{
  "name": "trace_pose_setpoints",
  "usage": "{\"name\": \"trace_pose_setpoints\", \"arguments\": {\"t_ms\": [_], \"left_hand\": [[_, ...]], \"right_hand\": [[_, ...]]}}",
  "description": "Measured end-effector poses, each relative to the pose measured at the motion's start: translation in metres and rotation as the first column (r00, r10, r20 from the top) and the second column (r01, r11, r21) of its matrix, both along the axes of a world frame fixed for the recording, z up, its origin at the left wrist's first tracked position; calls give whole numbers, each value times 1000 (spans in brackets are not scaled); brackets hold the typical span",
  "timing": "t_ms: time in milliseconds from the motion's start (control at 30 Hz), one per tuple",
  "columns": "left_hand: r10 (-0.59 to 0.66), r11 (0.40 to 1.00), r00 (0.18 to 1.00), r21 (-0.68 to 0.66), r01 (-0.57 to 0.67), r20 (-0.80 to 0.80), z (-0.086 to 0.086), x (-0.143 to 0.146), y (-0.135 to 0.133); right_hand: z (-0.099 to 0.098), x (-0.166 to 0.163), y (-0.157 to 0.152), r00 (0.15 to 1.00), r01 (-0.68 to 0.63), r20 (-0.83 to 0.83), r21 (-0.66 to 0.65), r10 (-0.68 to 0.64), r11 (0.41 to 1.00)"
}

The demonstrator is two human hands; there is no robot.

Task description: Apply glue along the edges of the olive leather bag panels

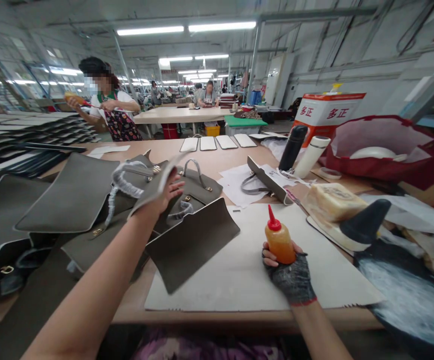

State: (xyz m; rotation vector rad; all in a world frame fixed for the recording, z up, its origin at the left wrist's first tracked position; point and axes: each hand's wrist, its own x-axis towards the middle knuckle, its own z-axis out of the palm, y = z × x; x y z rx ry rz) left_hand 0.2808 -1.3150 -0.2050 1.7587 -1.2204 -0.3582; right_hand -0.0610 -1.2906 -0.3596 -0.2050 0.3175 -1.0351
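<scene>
Over table (152, 149): right hand (290, 275), fingers clamped round bottle (281, 245), best held upright; left hand (168, 192) at blurred panel (155, 187), grip unclear.

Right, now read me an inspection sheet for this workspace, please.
Surface: tan bench, with a pale sheet spread along the near edge.
Job's things: amber bottle with a red nozzle; dark grey flap over the sheet; grey bags piled at left, some handles wrapped.
Clutter: black flask, white flask, yellowish block and red bag, all at right.
Hands: gloved right hand grips the bottle upright; bare left hand seems to hold a blurred panel, grip unclear.
Cables: nothing seen on the bench.
Surroundings: co-worker at far left holding a bottle; another bench behind; ceiling lights on.
</scene>
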Motion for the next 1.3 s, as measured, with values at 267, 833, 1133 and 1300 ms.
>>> {"name": "trace_pose_setpoints", "arguments": {"t_ms": [267, 833, 1133, 1300], "left_hand": [[-493, 802, 844, 486, 347, 211, -83, -59, 75], [-572, 759, 723, 584, 287, 388, -123, -94, 73], [-438, 774, 890, 557, 301, 128, -124, -115, 47], [-425, 778, 902, 541, 320, 77, -127, -111, 45]], "right_hand": [[-1, 0, -2, 1000, 4, -7, 43, -4, 999], [26, -11, 20, 571, 265, -680, -377, -460, 887], [16, -31, 1, -35, 11, -799, -601, -601, 799], [31, -17, 0, -118, -82, -710, -690, -694, 719]]}}
